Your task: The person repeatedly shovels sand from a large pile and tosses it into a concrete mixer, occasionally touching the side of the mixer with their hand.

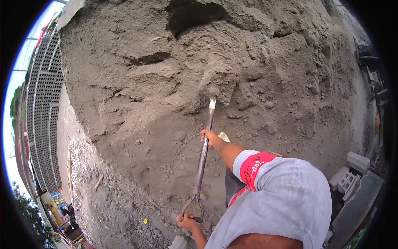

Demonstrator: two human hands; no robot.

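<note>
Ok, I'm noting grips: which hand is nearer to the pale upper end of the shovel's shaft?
Right: the right hand grips the shaft partway below that pale end; the left hand is farther, at the handle.

My T-shirt (286,199): light grey, short-sleeved; red band (260,159) on the sleeve, white and black script, not fully legible. Dark trousers (233,189). Both hands (211,139) (189,222) bare.

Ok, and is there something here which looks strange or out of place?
Yes: a small bright yellow scrap lies on the grey gravel, its colour unlike the stones around it. Also, a dark hollow opens in the earth mound beyond the shovel; its upper edge seems to overhang.
</note>
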